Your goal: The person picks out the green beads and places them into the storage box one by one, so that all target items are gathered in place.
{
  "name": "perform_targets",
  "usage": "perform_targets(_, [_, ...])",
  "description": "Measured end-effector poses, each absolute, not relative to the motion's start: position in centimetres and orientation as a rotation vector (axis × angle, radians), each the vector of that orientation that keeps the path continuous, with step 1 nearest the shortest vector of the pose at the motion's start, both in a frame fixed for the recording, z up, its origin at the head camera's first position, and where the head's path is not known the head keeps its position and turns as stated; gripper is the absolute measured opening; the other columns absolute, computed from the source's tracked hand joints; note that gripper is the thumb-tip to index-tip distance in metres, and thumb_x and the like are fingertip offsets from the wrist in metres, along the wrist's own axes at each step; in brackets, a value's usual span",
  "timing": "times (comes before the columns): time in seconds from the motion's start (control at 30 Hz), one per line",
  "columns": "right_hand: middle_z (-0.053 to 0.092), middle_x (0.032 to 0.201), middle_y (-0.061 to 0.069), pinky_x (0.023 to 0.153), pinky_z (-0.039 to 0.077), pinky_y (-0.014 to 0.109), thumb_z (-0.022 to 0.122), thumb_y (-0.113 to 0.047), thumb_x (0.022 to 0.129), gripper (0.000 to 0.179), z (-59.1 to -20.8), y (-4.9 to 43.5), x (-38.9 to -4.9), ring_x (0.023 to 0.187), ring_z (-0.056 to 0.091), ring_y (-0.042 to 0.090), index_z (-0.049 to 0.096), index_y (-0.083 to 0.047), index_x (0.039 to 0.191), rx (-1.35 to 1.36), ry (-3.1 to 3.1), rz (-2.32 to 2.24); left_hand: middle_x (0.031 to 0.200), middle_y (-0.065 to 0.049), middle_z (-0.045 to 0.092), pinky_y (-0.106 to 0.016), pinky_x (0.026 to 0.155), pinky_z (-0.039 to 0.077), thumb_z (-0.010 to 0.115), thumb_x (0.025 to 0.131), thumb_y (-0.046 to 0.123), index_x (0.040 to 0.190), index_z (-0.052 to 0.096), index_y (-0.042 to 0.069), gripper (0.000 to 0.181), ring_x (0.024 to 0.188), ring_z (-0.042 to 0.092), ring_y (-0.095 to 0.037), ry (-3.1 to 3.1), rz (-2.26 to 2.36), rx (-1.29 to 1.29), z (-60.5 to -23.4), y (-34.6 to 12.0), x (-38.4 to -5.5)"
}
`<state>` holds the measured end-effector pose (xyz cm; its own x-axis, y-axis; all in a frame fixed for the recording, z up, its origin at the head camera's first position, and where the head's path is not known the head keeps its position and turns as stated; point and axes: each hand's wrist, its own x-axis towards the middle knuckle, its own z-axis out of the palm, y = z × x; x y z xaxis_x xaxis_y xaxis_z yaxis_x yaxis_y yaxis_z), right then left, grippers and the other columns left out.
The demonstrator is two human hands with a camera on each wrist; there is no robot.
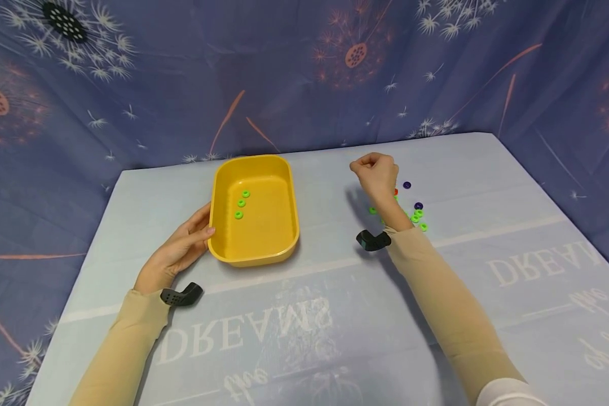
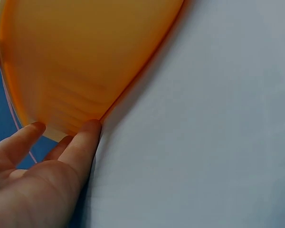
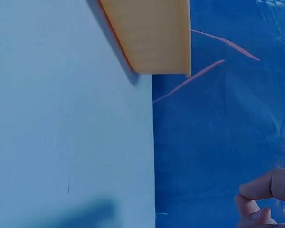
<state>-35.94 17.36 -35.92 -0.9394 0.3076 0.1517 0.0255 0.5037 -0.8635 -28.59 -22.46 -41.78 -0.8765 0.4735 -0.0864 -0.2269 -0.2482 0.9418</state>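
My left hand [image 1: 185, 248] holds the left side of a yellow plastic tray [image 1: 254, 259], thumb at the rim and fingers against the outer wall. The left wrist view shows fingertips [image 2: 91, 126] touching the tray's wall. Inside lie three small green rings [image 1: 241, 203]. To the right of the tray, my right hand [image 1: 378, 172] is raised above the table, thumb and index fingertips brought together. I cannot tell whether a small thing sits between them. Below and behind that hand are several green rings [image 1: 419, 213], dark blue rings [image 1: 418, 206] and a red piece [image 1: 396, 192], partly hidden by the wrist.
A pale cloth with printed lettering [image 1: 243, 332] covers the table [image 1: 330, 225]. Behind and beside it hangs a blue dandelion-print cloth [image 1: 284, 73]. Black wrist devices [image 1: 373, 241] sit at both sleeve cuffs.
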Motion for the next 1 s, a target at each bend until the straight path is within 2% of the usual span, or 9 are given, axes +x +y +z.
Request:
perform_targets(0.33, [0.053,0.056,-0.014,0.056,0.039,0.026,0.067,-0.017,0.085,0.014,-36.3,20.3,-34.6,0.055,0.048,0.009,0.073,-0.005,0.088,-0.347,-2.455,1.426,0.164,-0.02,-0.005,-0.022,0.106,0.045,0.047,0.101,-0.002,0.159,0.001,0.007,0.075,0.136,0.036,-0.017,1.597,2.159,0.294,-41.8,-22.4,-28.6])
perform_targets(0.53, [0.052,0.054,-0.016,0.062,0.042,0.026,0.069,-0.02,0.088,0.019,-36.6,22.4,-33.6,0.052,0.05,0.007,0.072,-0.002,0.093,-0.442,-2.467,1.436,0.165,-0.018,-0.007,-0.023,0.107,0.044,0.048,0.101,-0.001,0.159,-0.001,0.008,0.076,0.138,0.035,-0.016,1.556,2.165,0.297,-41.8,-22.4,-28.6])
perform_targets(0.67, [0.056,0.056,-0.013,0.066,0.041,0.027,0.07,-0.022,0.087,0.022,-36.9,23.8,-33.2,0.055,0.05,0.006,0.072,-0.001,0.092,-0.498,-2.457,1.425,0.164,-0.019,-0.008,-0.023,0.108,0.043,0.047,0.102,-0.001,0.159,-0.002,0.008,0.076,0.138,0.035,-0.016,1.532,2.167,0.331,-41.7,-22.0,-28.8])
perform_targets(0.83, [0.065,0.064,-0.004,0.062,0.039,0.026,0.071,-0.022,0.087,0.024,-37.8,24.7,-33.3,0.062,0.05,0.01,0.073,0.001,0.092,-0.528,-2.465,1.422,0.163,-0.023,-0.006,-0.021,0.106,0.045,0.044,0.102,-0.003,0.159,0.0,0.006,0.073,0.132,0.042,-0.012,1.565,2.175,0.364,-41.9,-22.0,-28.6])
perform_targets(1.0, [0.064,0.07,-0.002,0.06,0.038,0.027,0.068,-0.02,0.087,0.023,-38.2,25.4,-32.9,0.07,0.047,0.014,0.073,0.002,0.093,-0.553,-2.458,1.442,0.162,-0.022,-0.002,-0.022,0.105,0.046,0.043,0.102,-0.002,0.159,0.001,0.005,0.071,0.131,0.044,-0.011,1.574,2.178,0.389,-42.1,-22.1,-28.4])
